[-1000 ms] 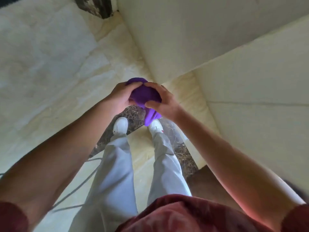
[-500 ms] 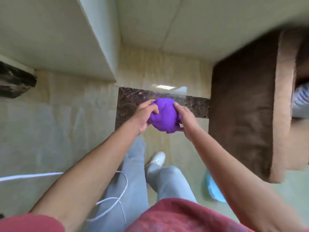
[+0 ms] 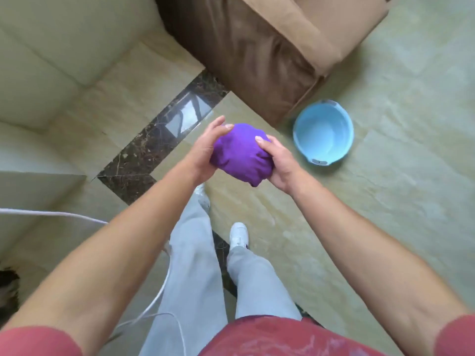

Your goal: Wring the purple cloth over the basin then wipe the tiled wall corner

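The purple cloth (image 3: 240, 154) is bunched into a ball between both hands, held above the floor at mid-frame. My left hand (image 3: 204, 150) cups its left side with the fingers partly spread. My right hand (image 3: 280, 163) grips its right side, thumb on top. A light blue basin (image 3: 323, 132) stands on the floor to the right of the cloth, apart from my hands; the cloth is not above it. The cream tiled wall corner (image 3: 64, 80) fills the upper left.
A brown sofa (image 3: 257, 47) stands at the top, its corner touching the basin's far side. A dark marble strip (image 3: 154, 140) runs across the beige floor. A white cable (image 3: 77, 215) trails at the left past my legs and white shoes (image 3: 238, 235).
My view has swung from the wall corner down and to the right, bringing the sofa and the whole basin into sight. Both hands have kept hold of the balled cloth.
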Motion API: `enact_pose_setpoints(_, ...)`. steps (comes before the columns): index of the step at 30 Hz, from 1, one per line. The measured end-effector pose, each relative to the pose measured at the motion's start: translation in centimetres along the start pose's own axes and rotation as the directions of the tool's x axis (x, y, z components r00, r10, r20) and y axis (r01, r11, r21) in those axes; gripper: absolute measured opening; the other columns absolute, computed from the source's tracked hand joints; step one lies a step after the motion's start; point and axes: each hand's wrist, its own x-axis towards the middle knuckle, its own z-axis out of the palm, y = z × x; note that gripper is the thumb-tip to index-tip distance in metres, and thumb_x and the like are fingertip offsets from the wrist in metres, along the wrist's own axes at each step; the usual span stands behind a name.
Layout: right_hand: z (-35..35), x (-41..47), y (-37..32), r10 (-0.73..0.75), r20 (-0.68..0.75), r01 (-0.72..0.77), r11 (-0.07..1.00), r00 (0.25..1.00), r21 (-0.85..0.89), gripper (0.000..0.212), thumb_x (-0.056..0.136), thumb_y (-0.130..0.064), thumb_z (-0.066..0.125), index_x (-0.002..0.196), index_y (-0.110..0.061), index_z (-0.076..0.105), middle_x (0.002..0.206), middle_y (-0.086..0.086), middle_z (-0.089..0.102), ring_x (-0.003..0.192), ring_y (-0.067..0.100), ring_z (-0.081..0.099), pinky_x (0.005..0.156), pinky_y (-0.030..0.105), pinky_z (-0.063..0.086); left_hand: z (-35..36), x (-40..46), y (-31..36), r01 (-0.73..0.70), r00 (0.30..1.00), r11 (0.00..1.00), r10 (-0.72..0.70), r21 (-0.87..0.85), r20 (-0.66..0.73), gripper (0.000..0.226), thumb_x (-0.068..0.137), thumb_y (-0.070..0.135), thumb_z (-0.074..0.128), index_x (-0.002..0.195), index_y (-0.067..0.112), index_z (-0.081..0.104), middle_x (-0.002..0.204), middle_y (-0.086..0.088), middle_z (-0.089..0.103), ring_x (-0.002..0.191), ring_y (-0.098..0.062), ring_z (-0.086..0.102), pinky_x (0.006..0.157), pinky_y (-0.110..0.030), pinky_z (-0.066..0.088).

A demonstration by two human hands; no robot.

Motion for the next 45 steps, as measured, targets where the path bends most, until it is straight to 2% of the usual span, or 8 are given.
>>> enact_pose_setpoints(6, -11.0, -2.2, -3.7, -0.154, -0.196, 0.165, 0.985, 0.969, 0.041, 0.025, 0.087, -0.016, 0.075, 0.110, -0.012, 0.066, 0.101, 0.010, 0.070, 0.092, 0.023, 0.065, 0.089, 0.037, 0.053, 11.6, 4.8, -1.9, -0.024, 0.970, 0.888, -0.091, 0.460, 0.225, 0.041, 0.092, 0.029, 0.072, 0.130, 0.016, 0.068, 0.126, -0.007, 0.073, 0.109, -0.015, 0.070, 0.100, -0.033, 0.055)
enact_pose_setpoints(12, -16.3, -1.5, -4.4, -0.110, -0.416, 0.242, 0.929, 0.903, 0.280, 0.026, 0.086, -0.026, 0.076, 0.106, -0.012, 0.068, 0.101, 0.011, 0.073, 0.092, 0.025, 0.069, 0.090, 0.043, 0.056, 18.8, 9.9, -2.7, -0.029, 0.965, 0.765, -0.147, 0.643, 0.218, 0.027, 0.092, 0.035, 0.071, 0.091, 0.008, 0.076, 0.087, -0.011, 0.069, 0.079, -0.021, 0.061, 0.075, -0.035, 0.049)
enact_pose_setpoints(17, -19.2, -1.0, -4.7, 0.045, -0.303, 0.086, 0.911, 0.952, 0.404, 0.063, 0.085, -0.053, 0.068, 0.131, -0.009, 0.063, 0.118, 0.015, 0.070, 0.085, 0.028, 0.071, 0.055, 0.033, 0.054, 22.8, 14.8, -1.3, 0.066, 0.977, 0.714, -0.189, 0.697, 0.101, 0.034, 0.096, 0.039, 0.063, 0.078, 0.012, 0.073, 0.084, -0.005, 0.070, 0.077, -0.018, 0.064, 0.076, -0.033, 0.055)
enact_pose_setpoints(22, -20.6, 1.3, -6.2, 0.022, -0.329, 0.140, 0.876, 0.944, 0.461, 0.051, 0.088, -0.031, 0.073, 0.130, -0.004, 0.063, 0.123, 0.013, 0.071, 0.108, 0.025, 0.070, 0.098, 0.040, 0.055, 25.6, 18.5, -0.5, 0.009, 0.938, 0.590, -0.284, 0.807, 0.198, 0.038, 0.091, 0.049, 0.066, 0.083, 0.013, 0.074, 0.081, -0.002, 0.071, 0.073, -0.015, 0.064, 0.074, -0.032, 0.055)
enact_pose_setpoints(27, -24.4, 4.7, -8.1, 0.025, -0.484, 0.302, 0.753, 0.875, 0.585, 0.047, 0.093, -0.025, 0.071, 0.130, 0.002, 0.063, 0.126, 0.021, 0.069, 0.119, 0.033, 0.066, 0.103, 0.045, 0.053, 29.8, 21.7, -1.6, -0.001, 0.861, 0.544, -0.426, 0.839, 0.277, 0.062, 0.079, 0.071, 0.066, 0.112, 0.019, 0.072, 0.104, 0.001, 0.077, 0.093, -0.013, 0.074, 0.088, -0.033, 0.057)
enact_pose_setpoints(32, -30.8, 7.8, -10.3, 0.074, -0.565, 0.297, 0.791, 0.821, 0.535, 0.049, 0.085, -0.030, 0.079, 0.120, 0.002, 0.069, 0.118, 0.020, 0.073, 0.112, 0.033, 0.070, 0.102, 0.053, 0.052, 34.8, 24.9, -2.6, -0.039, 0.800, 0.400, -0.537, 0.916, 0.268, 0.056, 0.076, 0.065, 0.075, 0.105, 0.017, 0.077, 0.105, -0.006, 0.080, 0.101, -0.021, 0.076, 0.097, -0.040, 0.058)
enact_pose_setpoints(40, -40.5, 10.7, -13.3, 0.108, -0.215, 0.049, 0.786, 0.971, 0.616, 0.063, 0.093, -0.050, 0.061, 0.138, -0.007, 0.058, 0.136, 0.017, 0.064, 0.126, 0.031, 0.062, 0.109, 0.048, 0.047, 42.8, 30.8, -5.1, 0.083, 0.792, 0.403, -0.582, 0.911, 0.185, 0.034, 0.083, 0.042, 0.079, 0.102, 0.013, 0.078, 0.110, -0.014, 0.078, 0.108, -0.029, 0.073, 0.102, -0.043, 0.055)
enact_pose_setpoints(45, -44.2, 14.1, -12.9, 0.094, -0.171, 0.028, 0.801, 0.981, 0.598, 0.049, 0.093, -0.021, 0.068, 0.136, 0.000, 0.058, 0.134, 0.023, 0.063, 0.126, 0.036, 0.061, 0.106, 0.049, 0.050, 43.0, 34.5, -7.5, 0.173, 0.811, 0.468, -0.568, 0.867, 0.144, 0.036, 0.088, 0.040, 0.075, 0.114, 0.014, 0.073, 0.109, -0.008, 0.078, 0.100, -0.021, 0.075, 0.092, -0.035, 0.059)
